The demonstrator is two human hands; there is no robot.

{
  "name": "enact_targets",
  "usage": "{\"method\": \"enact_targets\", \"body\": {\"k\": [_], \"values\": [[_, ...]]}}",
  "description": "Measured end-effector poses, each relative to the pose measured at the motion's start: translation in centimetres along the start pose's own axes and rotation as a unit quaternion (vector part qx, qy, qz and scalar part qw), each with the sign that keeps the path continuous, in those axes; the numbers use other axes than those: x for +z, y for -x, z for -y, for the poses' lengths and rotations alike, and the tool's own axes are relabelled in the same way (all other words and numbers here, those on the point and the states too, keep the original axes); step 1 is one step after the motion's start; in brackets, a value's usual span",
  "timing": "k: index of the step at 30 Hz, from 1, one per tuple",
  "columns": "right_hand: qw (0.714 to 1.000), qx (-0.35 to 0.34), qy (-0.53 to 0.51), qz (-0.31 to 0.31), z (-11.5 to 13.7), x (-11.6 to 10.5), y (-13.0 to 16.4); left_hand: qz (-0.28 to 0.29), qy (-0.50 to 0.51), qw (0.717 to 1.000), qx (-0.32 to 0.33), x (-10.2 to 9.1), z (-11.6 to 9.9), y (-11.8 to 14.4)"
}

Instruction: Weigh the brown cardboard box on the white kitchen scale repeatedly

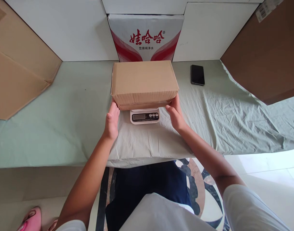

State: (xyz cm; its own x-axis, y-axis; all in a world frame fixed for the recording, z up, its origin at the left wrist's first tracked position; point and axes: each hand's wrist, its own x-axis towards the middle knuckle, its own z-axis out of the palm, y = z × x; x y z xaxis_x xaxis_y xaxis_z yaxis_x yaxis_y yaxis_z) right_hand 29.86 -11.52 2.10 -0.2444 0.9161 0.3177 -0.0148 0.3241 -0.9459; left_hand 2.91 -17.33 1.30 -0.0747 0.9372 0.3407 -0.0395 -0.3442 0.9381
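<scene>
Closed brown cardboard box [144, 82] sits at centre frame, flaps shut, resting on a small white digital scale [144, 115] — only the scale's front strip with its display and round buttons shows below the box's near edge. Display reading too small to make out.

Left hand [112, 122], lower left of the box: fingers held together and extended, tips touching the box's near left bottom corner, thumb alongside. Right hand [176, 114], lower right of the box: fingers curled loosely against the near right bottom corner, thumb pointing inward toward the scale. Neither hand wraps the box; both only bear on its lower edge.

Scale stands on a pale green cloth [72, 122] covering the work surface, wrinkled toward the right of the frame. Black phone [197, 74] lies flat on the cloth, upper right of the box, well apart from it. Just behind the box, top centre, a white carton with red printing [146, 37]. Flattened cardboard sheet [15, 67] leans at upper left — a darker brown one [267, 54] at upper right. Pink slipper [30, 221] in the lower left corner.
</scene>
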Motion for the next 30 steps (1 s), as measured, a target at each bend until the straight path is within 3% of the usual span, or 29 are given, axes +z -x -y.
{"method": "enact_targets", "body": {"k": [20,30], "values": [[1.000,-0.003,-0.003,-0.007,0.0,0.0,0.0,-0.004,-0.006,1.000,-0.002,-0.1,0.0,-0.6],[0.997,-0.010,0.005,-0.077,-0.7,-2.1,-0.8,-0.029,-0.006,0.999,0.018,-1.9,0.3,-0.4]]}}
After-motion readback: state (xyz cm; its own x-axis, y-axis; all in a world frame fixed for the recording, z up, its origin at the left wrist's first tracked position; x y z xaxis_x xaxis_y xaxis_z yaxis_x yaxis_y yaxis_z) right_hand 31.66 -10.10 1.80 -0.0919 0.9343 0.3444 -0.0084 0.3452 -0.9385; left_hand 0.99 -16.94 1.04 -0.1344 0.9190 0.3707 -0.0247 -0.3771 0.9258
